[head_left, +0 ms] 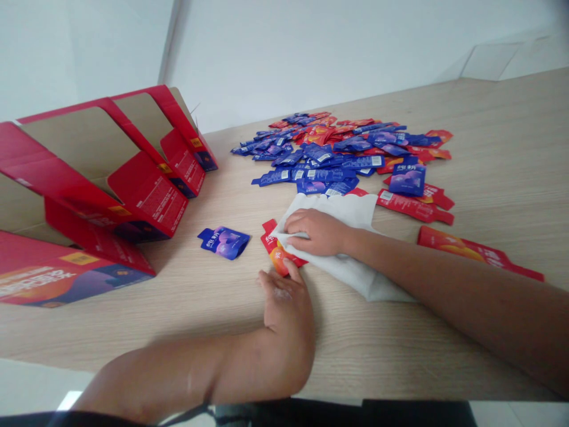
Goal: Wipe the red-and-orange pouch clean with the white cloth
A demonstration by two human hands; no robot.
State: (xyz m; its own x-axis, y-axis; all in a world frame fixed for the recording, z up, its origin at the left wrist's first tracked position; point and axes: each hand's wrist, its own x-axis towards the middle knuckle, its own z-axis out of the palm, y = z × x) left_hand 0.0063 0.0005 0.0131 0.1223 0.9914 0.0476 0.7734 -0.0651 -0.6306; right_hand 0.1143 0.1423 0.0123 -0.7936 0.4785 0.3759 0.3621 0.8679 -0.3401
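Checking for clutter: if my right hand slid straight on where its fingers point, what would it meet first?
Probably the lone blue sachet, just past the red sachet that the right hand presses with the white cloth.

Two hands at a red pouch on a wooden table

The left hand (284,302) lies flat, its fingertips touching the red pouch (276,254). The right hand (313,231) holds a white cloth (355,210) with curled fingers on this pouch. A blue pouch (224,242) lies near, a pile of pouches (338,148) behind, red cartons (133,172) at left on the table (400,344).
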